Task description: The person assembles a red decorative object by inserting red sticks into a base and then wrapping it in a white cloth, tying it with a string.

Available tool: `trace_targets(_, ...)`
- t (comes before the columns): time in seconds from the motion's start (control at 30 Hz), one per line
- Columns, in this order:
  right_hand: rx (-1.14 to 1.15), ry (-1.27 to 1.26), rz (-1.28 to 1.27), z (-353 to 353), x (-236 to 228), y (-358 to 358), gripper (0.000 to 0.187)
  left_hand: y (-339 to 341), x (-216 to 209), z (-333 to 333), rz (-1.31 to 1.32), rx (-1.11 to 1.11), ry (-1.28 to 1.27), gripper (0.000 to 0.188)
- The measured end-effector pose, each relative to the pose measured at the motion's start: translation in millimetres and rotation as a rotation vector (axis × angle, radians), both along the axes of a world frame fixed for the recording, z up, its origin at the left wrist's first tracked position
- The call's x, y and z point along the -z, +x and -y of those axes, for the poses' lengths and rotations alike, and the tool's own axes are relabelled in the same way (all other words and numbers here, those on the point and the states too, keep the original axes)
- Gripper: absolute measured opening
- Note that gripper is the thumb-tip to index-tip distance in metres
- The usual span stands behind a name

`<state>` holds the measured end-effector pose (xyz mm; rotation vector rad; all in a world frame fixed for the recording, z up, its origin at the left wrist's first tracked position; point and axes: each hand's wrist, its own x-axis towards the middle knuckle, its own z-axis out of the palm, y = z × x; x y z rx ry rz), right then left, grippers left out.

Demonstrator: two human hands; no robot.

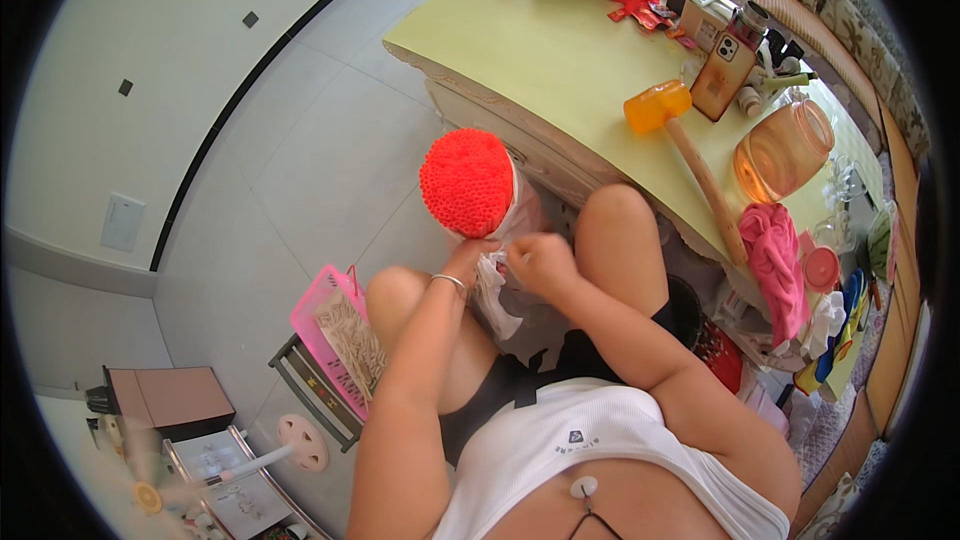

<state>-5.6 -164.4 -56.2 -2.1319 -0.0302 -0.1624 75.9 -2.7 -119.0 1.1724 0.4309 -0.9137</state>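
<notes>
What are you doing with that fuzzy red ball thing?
A seated person holds a round, bumpy red bundle up in front of their knees. The left hand grips it from underneath, where white plastic wrapping hangs down. The right hand pinches that wrapping right beside it. A pink basket of pale pieces sits on the floor by the left knee. On the yellow table lie an orange-headed mallet and a clear jar.

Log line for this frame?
left hand: holds red knit piece | right hand: pinching white wrap | seated by table
</notes>
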Motion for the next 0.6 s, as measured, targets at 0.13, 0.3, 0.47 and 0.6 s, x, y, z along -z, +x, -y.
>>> trace_targets(0.13,0.107,-0.004,-0.332,23.6,26.8,38.1,0.024,2.1,1.6,-7.9,0.030,0.085,0.032,0.020)
trace_targets(0.3,-0.044,0.388,-0.870,-6.0,45.3,13.0,0.029,8.7,-2.4,-20.1,-0.011,0.074,0.043,0.022)
trace_targets(0.47,0.173,1.093,-0.917,-14.9,61.7,34.5,0.017,1.3,-17.7,-16.6,0.174,0.162,0.057,0.020)
trace_targets(0.6,0.195,0.968,-0.556,-18.4,122.5,56.3,0.018,2.5,-20.2,-1.9,0.479,0.289,0.367,0.019)
